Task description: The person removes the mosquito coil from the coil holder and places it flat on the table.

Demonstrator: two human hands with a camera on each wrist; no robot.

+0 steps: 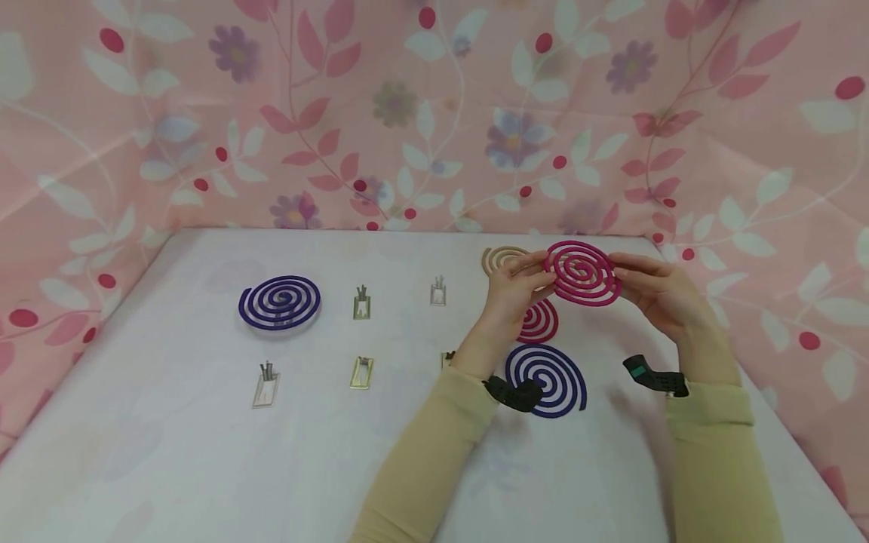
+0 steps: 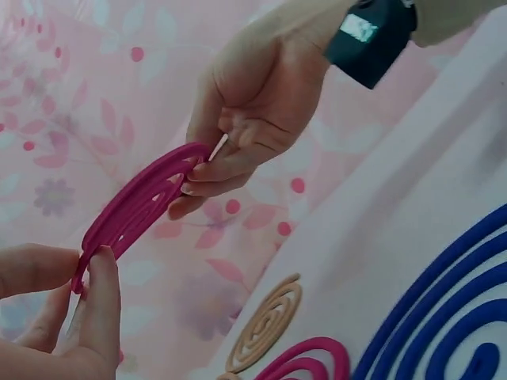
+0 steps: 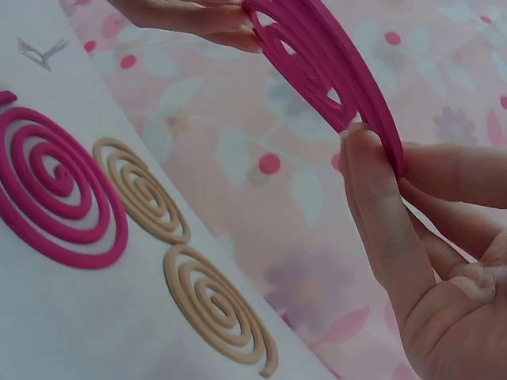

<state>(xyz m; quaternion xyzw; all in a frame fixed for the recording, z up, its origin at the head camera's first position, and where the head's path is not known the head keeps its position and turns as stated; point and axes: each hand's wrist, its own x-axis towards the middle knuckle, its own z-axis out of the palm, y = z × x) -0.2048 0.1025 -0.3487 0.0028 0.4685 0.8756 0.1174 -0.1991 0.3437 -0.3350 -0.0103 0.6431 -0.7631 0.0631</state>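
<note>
Both of my hands hold a magenta mosquito coil point(image 1: 589, 302) up above the back right of the table, tilted. My left hand point(image 1: 512, 290) pinches its left edge between thumb and fingers, while the right hand point(image 1: 661, 294) pinches the opposite edge. In the right wrist view the raised coil point(image 3: 372, 95) appears nearly edge-on. Beneath the hands, another magenta coil point(image 1: 543, 324) lies partly behind the left wrist. A dark blue coil point(image 1: 577, 377) lies nearer, and tan coils point(image 3: 146, 190) lie behind.
At the left, a dark blue coil point(image 1: 280, 302) sits raised on a metal stand, mostly hidden. Several small metal stands point(image 1: 362, 308) are spread over the white table point(image 1: 204, 467); one is partly behind the left arm. Floral pink cloth point(image 1: 407, 113) rises at the back and sides.
</note>
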